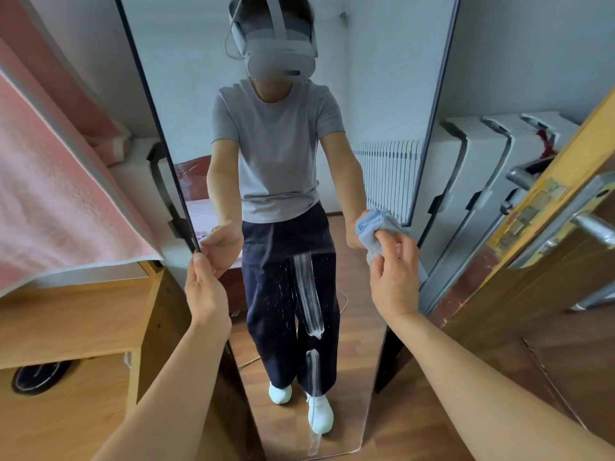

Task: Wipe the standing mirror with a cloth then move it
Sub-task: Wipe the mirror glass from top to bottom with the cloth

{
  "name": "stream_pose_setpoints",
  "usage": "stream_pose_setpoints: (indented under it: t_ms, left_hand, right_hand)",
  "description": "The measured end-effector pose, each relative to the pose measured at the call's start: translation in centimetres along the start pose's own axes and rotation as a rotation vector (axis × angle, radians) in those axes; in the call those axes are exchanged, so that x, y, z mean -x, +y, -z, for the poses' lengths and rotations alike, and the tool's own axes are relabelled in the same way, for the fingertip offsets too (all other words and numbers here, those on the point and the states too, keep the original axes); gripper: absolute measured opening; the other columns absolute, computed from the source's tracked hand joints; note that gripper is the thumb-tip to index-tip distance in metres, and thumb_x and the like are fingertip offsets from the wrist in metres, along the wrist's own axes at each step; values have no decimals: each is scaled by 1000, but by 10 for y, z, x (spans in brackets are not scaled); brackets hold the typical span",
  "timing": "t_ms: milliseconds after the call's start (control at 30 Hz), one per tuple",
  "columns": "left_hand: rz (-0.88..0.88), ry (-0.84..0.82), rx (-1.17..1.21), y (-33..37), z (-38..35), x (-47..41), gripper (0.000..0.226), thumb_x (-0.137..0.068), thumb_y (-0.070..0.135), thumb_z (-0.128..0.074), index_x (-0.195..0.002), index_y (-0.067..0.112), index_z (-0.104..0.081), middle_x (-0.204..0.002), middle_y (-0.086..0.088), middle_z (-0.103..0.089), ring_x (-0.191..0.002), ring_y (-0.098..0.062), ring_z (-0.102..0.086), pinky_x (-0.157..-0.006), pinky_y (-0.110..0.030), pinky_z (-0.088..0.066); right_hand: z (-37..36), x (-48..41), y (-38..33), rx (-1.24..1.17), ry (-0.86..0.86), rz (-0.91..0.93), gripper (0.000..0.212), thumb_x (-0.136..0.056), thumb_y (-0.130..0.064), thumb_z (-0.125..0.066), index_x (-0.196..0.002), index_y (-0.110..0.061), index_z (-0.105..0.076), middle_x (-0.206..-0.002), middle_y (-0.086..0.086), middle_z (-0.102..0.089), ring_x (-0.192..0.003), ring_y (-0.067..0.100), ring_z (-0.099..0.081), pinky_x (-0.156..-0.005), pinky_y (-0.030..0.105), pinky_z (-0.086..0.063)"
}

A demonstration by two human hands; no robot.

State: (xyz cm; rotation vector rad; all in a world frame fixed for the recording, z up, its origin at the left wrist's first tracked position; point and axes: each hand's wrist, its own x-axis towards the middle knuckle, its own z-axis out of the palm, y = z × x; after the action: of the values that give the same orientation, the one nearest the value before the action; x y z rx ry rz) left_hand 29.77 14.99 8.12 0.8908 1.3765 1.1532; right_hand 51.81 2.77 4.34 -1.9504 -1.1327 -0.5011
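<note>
A tall standing mirror (369, 134) with a thin dark frame fills the middle of the head view and stands on the wooden floor. White streaks and specks of smear (307, 294) run down the lower middle of its glass. My left hand (204, 287) grips the mirror's left edge at mid height. My right hand (394, 277) presses a folded light-blue cloth (376, 227) against the glass near the right edge. The glass reflects a person in a grey shirt, dark trousers and a headset.
A wooden cabinet (66, 327) draped with a pink towel (50, 194) stands close on the left. White foam packing pieces (482, 181) lean behind the mirror on the right. An open wooden door with a metal handle (589, 224) juts in from the right.
</note>
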Motion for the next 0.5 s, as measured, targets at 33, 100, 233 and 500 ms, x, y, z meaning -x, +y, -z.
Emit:
stream_pose_setpoints:
  t_ms: [33, 100, 233, 500]
  left_hand:
    - [-3, -5, -1, 0, 0, 1, 41, -101, 40, -29, -135, 26, -47, -122, 4, -52, -114, -11, -46, -104, -31, -33]
    - [-7, -13, 1, 0, 1, 3, 40, -101, 39, -29, -133, 25, -49, -117, 6, -53, -110, -9, -47, -104, -30, -34]
    - [-15, -29, -15, 1, 2, 1, 40, -101, 40, -28, -134, 25, -48, -114, 9, -51, -109, -7, -45, -104, -30, -34]
    - [-29, -120, -51, 9, 10, -4, 44, -100, 42, -29, -135, 22, -46, -114, 8, -48, -108, -8, -42, -95, -28, -32]
  right_hand:
    - [-2, 2, -1, 2, -4, 8, 33, -85, -1, -48, -115, -11, -53, -110, 16, -47, -95, 30, -50, -75, 39, -52]
    - [-6, 5, -6, -5, -14, 28, 32, -86, -4, -44, -115, -13, -52, -110, 11, -43, -93, 29, -50, -76, 38, -51]
    - [-17, 10, -26, -7, -46, 49, 36, -85, -3, -48, -118, -19, -49, -114, 4, -39, -93, 26, -51, -74, 33, -51]
    - [-51, 11, -98, -113, -45, 258, 32, -88, -1, -45, -112, -12, -63, -99, 10, -55, -94, 33, -54, -79, 42, -52]
